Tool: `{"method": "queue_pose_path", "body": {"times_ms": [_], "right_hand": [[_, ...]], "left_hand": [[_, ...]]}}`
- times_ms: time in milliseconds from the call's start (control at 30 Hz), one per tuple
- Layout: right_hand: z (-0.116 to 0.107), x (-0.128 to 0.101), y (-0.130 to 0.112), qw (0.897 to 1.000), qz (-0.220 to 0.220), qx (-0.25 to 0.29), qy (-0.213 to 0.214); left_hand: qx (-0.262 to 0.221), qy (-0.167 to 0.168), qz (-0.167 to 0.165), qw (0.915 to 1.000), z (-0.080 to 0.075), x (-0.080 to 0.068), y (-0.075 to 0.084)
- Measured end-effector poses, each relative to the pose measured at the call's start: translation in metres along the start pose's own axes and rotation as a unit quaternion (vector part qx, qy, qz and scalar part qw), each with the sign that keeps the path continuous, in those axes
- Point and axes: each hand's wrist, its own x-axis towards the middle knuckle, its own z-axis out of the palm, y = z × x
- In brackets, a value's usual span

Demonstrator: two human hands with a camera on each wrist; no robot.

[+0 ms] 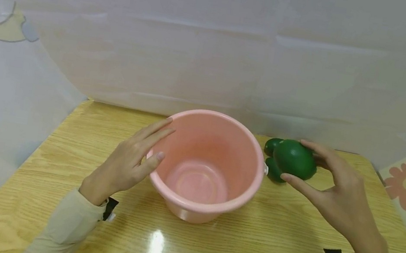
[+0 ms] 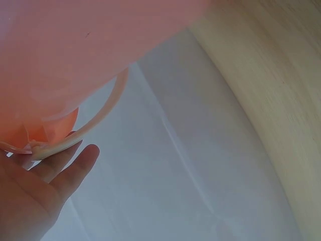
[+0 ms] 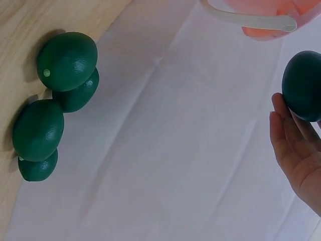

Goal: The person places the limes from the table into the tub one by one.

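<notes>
Green avocado (image 1: 295, 159) is sitting pinched in the right hand (image 1: 339, 192), thumb under it, fingers curling over the top, lifted off the table and just to the side of the bucket rim. In the right wrist view the same avocado (image 3: 303, 85) is lying against the fingers (image 3: 286, 135), only its edge showing.

Wooden table (image 1: 268, 245) is lying under both hands, glossy, with a glare spot near the person. White sheeting is hanging behind it.

Pink bucket (image 1: 206, 166) is standing upright between the two hands, empty inside, pale handle (image 3: 248, 20) hanging at the side facing the gripped avocado.

Left hand (image 1: 131, 159) is resting on the bucket's outer rim opposite the gripping hand, fingers straight and relaxed, thumb touching the wall, holding nothing. Left wrist view is showing fingers (image 2: 75, 168) just under the handle loop.

Two more avocados (image 1: 274, 163) are lying on the table right behind the held one, partly hidden by it. Right wrist view is showing these loose avocados (image 3: 67, 60), bunched together and touching, well apart from the grip.
</notes>
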Motion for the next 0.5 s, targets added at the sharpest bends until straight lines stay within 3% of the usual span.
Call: {"method": "queue_pose_path", "body": {"times_ms": [500], "right_hand": [[0.005, 0.011, -0.01, 1.0, -0.014, 0.012, -0.016]], "left_hand": [[0.0, -0.003, -0.002, 1.0, -0.001, 0.0, 0.0]]}}
